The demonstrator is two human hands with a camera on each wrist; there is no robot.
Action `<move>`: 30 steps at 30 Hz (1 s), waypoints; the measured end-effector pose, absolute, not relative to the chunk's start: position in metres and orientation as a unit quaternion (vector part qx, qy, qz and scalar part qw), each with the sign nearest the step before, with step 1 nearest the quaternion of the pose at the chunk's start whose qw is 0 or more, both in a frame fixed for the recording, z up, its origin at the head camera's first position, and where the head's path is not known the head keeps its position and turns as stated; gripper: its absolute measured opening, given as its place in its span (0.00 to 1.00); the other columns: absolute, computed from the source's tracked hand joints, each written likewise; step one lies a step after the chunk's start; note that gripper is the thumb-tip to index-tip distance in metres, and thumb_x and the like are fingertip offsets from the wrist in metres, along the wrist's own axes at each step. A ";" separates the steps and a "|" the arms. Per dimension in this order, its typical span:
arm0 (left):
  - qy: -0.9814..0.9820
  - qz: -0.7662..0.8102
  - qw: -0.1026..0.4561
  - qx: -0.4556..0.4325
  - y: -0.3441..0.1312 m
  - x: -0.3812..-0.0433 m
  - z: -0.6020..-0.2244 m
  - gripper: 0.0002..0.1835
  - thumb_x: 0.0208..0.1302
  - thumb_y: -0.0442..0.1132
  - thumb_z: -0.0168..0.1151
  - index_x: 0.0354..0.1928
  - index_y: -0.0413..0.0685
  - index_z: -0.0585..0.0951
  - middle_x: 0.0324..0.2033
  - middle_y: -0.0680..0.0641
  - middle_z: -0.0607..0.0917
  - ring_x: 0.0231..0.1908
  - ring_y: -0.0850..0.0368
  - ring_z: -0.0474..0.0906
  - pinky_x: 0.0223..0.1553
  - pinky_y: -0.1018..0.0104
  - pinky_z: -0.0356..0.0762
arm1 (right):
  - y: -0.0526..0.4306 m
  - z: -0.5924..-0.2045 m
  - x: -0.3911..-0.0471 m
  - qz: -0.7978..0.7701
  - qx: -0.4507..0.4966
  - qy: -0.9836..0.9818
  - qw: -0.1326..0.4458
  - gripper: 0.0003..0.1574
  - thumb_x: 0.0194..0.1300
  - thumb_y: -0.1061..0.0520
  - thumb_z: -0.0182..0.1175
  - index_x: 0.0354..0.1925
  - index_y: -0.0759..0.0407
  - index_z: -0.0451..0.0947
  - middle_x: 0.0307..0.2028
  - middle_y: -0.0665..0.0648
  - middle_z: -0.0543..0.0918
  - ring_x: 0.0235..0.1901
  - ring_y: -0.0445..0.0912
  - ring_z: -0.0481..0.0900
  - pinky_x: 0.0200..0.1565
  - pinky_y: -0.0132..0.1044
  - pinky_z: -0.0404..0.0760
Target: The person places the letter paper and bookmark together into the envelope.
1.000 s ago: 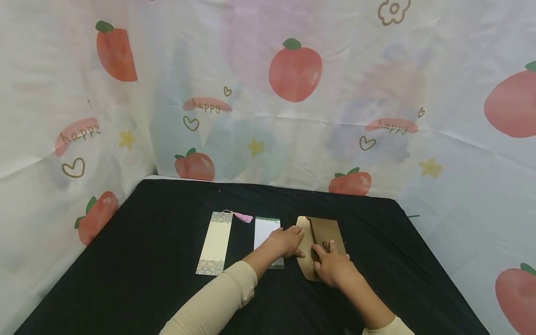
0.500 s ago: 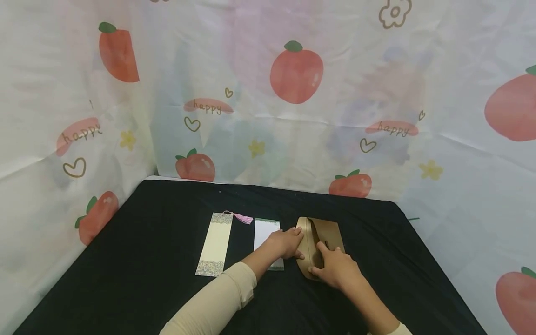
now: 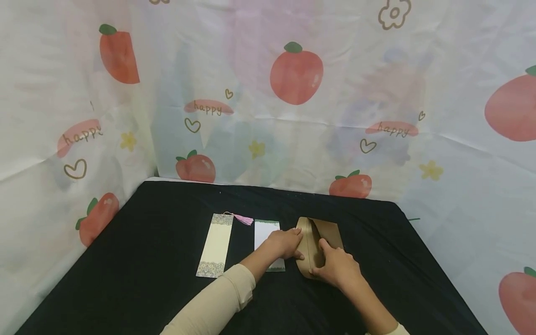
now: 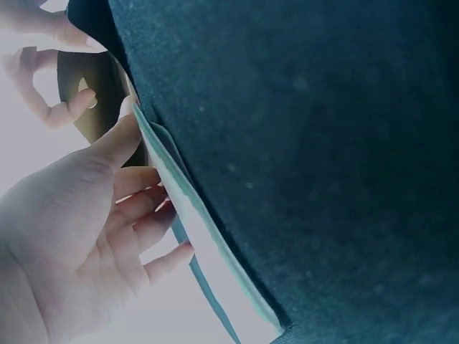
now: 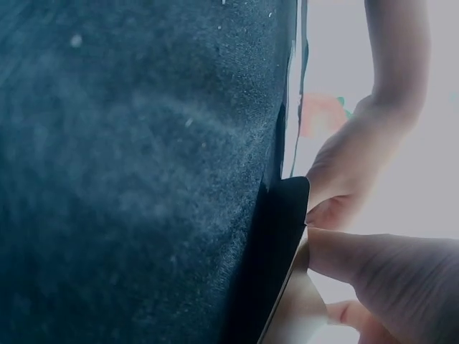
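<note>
Lying roughly twelve-to-six, envelope (image 3: 311, 249) has left hand (image 3: 285, 243), fingers spread, at nine o'clock; right hand (image 3: 338, 267) nearer its mouth (image 3: 316, 242), at five, pinch unclear.

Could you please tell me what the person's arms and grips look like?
The left sleeve is plain pale beige, slightly wrinkled, with a seamed cuff ending well short of the left grip. Only the end of a matching right sleeve shows. The left grip and right grip are bare, without gloves.
</note>
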State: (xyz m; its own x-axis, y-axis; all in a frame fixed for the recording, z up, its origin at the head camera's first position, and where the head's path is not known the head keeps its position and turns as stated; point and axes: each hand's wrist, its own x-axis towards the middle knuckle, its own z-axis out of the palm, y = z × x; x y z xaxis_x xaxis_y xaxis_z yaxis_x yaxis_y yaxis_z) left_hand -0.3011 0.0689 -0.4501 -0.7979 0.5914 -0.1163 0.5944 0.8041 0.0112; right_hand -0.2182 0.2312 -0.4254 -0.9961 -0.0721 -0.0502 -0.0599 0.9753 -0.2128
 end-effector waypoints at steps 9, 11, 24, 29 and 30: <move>0.944 -0.037 -0.002 0.326 0.071 -0.301 -0.448 0.28 0.64 0.65 0.70 0.53 0.52 0.88 0.66 0.51 0.78 0.55 0.55 0.83 0.48 0.59 0.82 | 0.231 -0.426 -0.220 -0.106 -0.033 0.994 0.027 0.43 0.54 0.43 0.80 0.61 0.56 0.73 0.35 0.64 0.80 0.33 0.60 0.80 0.27 0.55 0.77; 0.943 -0.040 -0.009 0.329 0.071 -0.301 -0.448 0.25 0.63 0.64 0.70 0.48 0.52 0.89 0.65 0.51 0.79 0.55 0.56 0.83 0.49 0.58 0.81 | 0.231 -0.426 -0.221 -0.107 -0.032 0.993 0.025 0.42 0.53 0.44 0.80 0.60 0.56 0.73 0.34 0.63 0.79 0.32 0.59 0.79 0.27 0.55 0.77; 0.944 -0.016 -0.005 0.330 0.064 -0.299 -0.444 0.30 0.66 0.60 0.69 0.64 0.51 0.82 0.70 0.52 0.75 0.66 0.58 0.73 0.59 0.54 0.76 | 0.231 -0.429 -0.222 -0.108 -0.023 0.994 0.023 0.43 0.51 0.43 0.81 0.58 0.55 0.73 0.32 0.62 0.78 0.31 0.58 0.79 0.28 0.56 0.77; 0.947 0.001 0.006 0.323 0.056 -0.296 -0.442 0.28 0.70 0.57 0.67 0.67 0.53 0.81 0.71 0.52 0.73 0.65 0.57 0.75 0.61 0.53 0.75 | 0.231 -0.429 -0.221 -0.108 -0.025 0.993 0.028 0.42 0.53 0.43 0.81 0.59 0.56 0.73 0.33 0.62 0.78 0.31 0.58 0.79 0.28 0.55 0.77; 0.947 0.004 0.007 0.322 0.054 -0.296 -0.442 0.28 0.70 0.57 0.66 0.68 0.53 0.80 0.71 0.52 0.73 0.65 0.57 0.75 0.61 0.53 0.75 | 0.231 -0.429 -0.221 -0.108 -0.026 0.993 0.029 0.42 0.53 0.43 0.80 0.59 0.56 0.73 0.33 0.62 0.78 0.31 0.58 0.79 0.28 0.55 0.77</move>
